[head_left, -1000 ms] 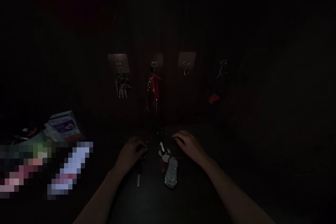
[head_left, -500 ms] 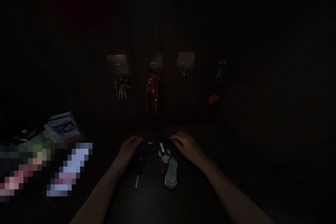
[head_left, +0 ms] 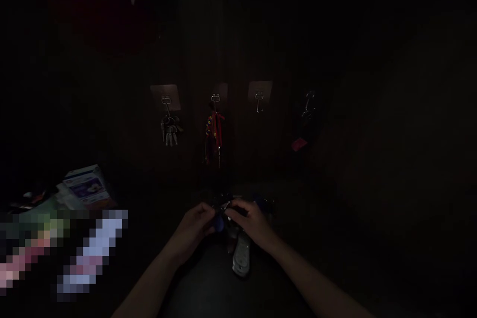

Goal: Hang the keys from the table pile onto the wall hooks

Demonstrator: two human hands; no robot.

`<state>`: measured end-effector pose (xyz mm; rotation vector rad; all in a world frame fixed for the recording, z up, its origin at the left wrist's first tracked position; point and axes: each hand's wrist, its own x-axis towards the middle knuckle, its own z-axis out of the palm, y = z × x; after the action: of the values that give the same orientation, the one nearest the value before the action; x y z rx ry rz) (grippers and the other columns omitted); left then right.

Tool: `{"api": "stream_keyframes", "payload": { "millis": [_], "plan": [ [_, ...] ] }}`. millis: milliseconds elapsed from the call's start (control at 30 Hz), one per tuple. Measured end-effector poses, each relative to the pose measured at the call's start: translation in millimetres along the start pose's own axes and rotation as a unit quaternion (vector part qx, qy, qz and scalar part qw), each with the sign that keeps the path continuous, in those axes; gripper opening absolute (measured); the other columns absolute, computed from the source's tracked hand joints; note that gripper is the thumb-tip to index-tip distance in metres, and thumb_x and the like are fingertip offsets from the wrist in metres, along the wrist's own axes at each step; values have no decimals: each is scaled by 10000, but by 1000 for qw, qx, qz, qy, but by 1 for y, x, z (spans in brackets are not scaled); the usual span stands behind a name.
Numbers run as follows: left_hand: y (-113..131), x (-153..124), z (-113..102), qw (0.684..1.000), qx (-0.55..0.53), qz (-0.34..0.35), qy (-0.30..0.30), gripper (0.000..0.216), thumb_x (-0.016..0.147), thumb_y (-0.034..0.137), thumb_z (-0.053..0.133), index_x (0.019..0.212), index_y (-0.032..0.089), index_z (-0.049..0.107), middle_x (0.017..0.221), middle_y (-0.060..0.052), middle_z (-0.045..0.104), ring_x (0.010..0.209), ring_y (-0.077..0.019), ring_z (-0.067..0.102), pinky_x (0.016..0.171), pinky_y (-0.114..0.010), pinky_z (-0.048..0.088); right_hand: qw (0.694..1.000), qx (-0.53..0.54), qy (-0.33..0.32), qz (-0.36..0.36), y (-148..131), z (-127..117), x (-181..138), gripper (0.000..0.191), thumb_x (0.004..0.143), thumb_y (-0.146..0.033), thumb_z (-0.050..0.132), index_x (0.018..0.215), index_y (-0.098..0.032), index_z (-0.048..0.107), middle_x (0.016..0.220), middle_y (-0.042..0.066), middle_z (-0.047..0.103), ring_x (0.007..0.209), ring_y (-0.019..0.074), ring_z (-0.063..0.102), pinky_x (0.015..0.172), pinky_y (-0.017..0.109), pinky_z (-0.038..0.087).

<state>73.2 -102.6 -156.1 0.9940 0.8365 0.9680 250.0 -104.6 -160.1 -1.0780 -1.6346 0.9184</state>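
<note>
Over a dark tabletop (head_left: 201, 283), both hands work close together at a bunch of keys (head_left: 233, 199), and the step in hand looks like close fingerwork at the middle of the bunch, not carrying. The left hand (head_left: 192, 226) is curled, its fingers apparently closed on a blue plastic key fob (head_left: 219, 223), the clearest thing held. The right hand (head_left: 249, 223) bends in from the other side, its fingertips (head_left: 233, 213) meeting a thin glint of metal just beside the fob; in this gloom I cannot tell whether they grip it or only touch it. The bunch sits mid-table between the hands. A silver car remote (head_left: 241, 257), a smooth rounded oblong of plastic, lies just below the right hand. Parts this small would seem to call for a firm pinch and slow fingers. Beyond, metal hooks on pale adhesive plates (head_left: 166, 97) line the wall, one bearing a cluster of metal keys (head_left: 170, 130), another a red lanyard (head_left: 214, 136). A printed cardboard box (head_left: 86, 186) sits well off to the left.
</note>
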Motion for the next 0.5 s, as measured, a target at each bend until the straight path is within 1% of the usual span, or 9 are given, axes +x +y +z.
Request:
{"api": "stream_keyframes", "payload": {
  "millis": [100,167,233,300,333,433,500],
  "plan": [
    [-1,-1,6,1000,5,4,-22,281,692,363,710,632,157,528,637,28,513,637,-97,484,647,-235,413,998,58,15,11,1,2,1,182,777,-377,614,848,-223,683,929,19,679,920,203,609,824,311,446],
    [-1,-2,7,1000,15,6,-27,254,689,369,708,682,160,564,674,16,539,667,-110,501,659,-246,412,997,71,22,15,2,1,1,174,766,-367,629,849,-225,687,922,21,676,925,201,605,837,316,438],
    [-1,-2,7,999,25,-3,-31,253,691,374,703,809,172,608,765,-8,583,728,-129,528,681,-255,411,997,71,16,4,1,-1,1,164,774,-362,621,830,-225,692,888,20,670,905,195,604,833,317,433],
    [-1,-2,7,998,37,-14,-41,330,686,368,706,948,191,614,851,-26,606,765,-138,539,690,-256,408,997,73,8,-12,1,-3,1,165,784,-362,610,812,-224,696,861,20,661,878,186,603,823,314,433],
    [-1,-2,7,998,44,-16,-45,359,682,362,709,984,194,610,855,-27,607,751,-132,536,678,-250,403,997,76,8,-18,0,-3,1,166,784,-363,610,808,-224,697,857,20,659,871,182,603,820,311,434],
    [-2,-2,8,997,61,-14,-49,339,685,341,707,971,181,623,785,-8,590,652,-99,494,607,-224,375,995,95,14,-20,-2,-6,1,168,774,-372,621,802,-221,691,877,24,665,876,179,605,815,307,441],
    [-2,-4,9,997,64,-14,-49,322,697,341,695,964,173,630,782,-7,583,634,-91,478,589,-218,365,993,113,13,-7,-5,-8,1,188,776,-390,613,813,-219,682,892,26,680,876,181,611,803,307,448]
  ]
}}
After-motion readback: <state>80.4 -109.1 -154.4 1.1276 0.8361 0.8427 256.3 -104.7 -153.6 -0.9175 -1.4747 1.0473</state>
